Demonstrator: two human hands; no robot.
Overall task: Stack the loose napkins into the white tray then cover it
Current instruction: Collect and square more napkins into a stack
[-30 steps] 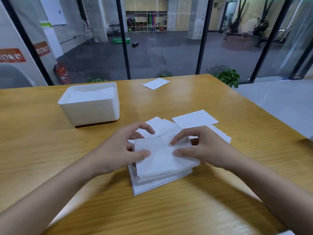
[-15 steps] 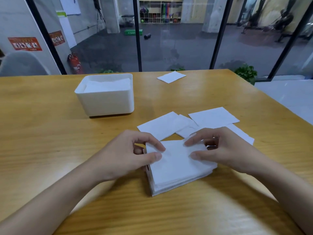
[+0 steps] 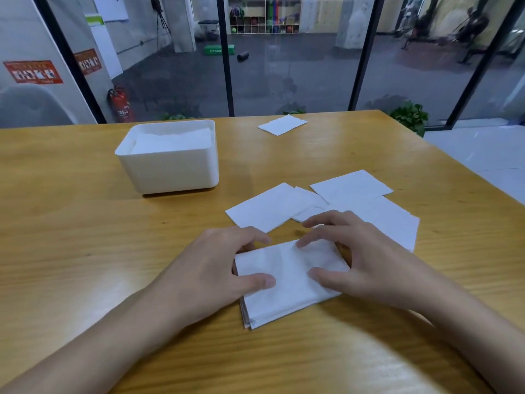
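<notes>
At the near middle of the table, my left hand and right hand grip the napkin stack at its 9 and 3 o'clock edges, thumbs pressed on top and fingers curled over the far edge. Its layered near corner points toward 7 o'clock. Loose napkins lie overlapping from 12 to 2 o'clock, the nearest partly hidden behind my right hand. At 11 o'clock, well apart, the white tray stands uncovered, with napkins piled close to its rim. Bare wood runs between stack and tray. A single napkin lies at 12 o'clock by the table's far edge.
</notes>
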